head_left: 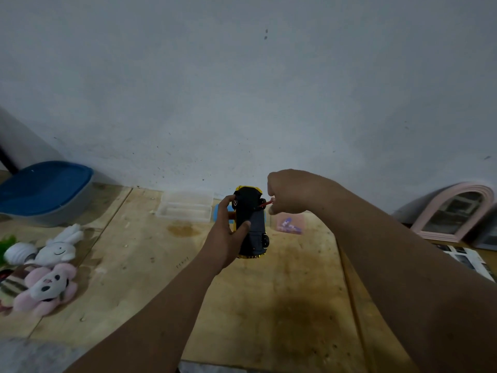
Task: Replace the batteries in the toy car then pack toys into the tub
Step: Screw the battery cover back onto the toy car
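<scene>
My left hand (pixel 228 232) grips a yellow toy car (pixel 251 224) turned belly-up, its dark underside facing me, held above the wooden floor. My right hand (pixel 289 192) is closed on a small red-handled screwdriver (pixel 265 204), whose tip touches the car's underside near the far end. A blue tub with a grey base (pixel 45 189) stands at the far left against the wall. Plush toys lie at the left: a white rabbit (pixel 60 246) and a pink-and-white plush (pixel 48 288).
A clear plastic box (pixel 185 207) lies by the wall behind the car, with a blue item partly hidden beside it. A small purple-printed packet (pixel 289 223) lies under my right hand. A pink arched mirror (pixel 454 211) leans at the right, photos beside it.
</scene>
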